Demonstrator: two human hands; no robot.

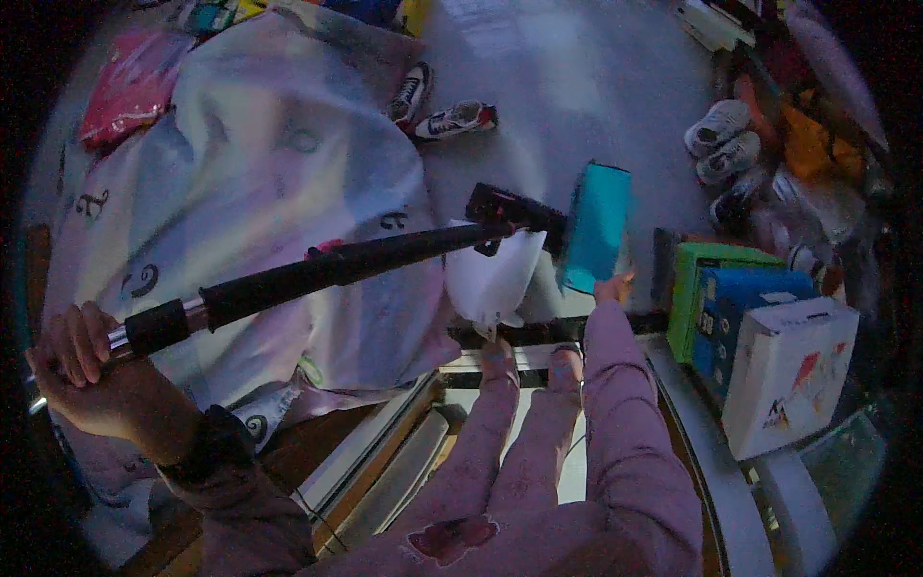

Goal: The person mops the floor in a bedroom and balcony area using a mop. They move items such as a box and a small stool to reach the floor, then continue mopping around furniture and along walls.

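Observation:
My left hand (77, 370) is closed around the chrome end of a long pole (336, 264) with black sleeves, held slanting across in front of me. A black bracket-like head (514, 212) sits at the pole's far end. Beside that head is a flat teal rectangular object (598, 226), held tilted with its long side nearly upright. At the teal object's lower right corner is my right hand (613, 286), its fingers curled against the edge. Just below the pole's head is a white, rounded container or bag (493, 274); I cannot tell which. My feet are behind it.
A pale patterned cloth (279, 144) covers a large surface at left, with a pink plastic package (135, 87) beyond. Dark sneakers (454, 118) lie on the floor (577, 87). White shoes (726, 139) and boxes, green, blue and white (790, 375), stand at right.

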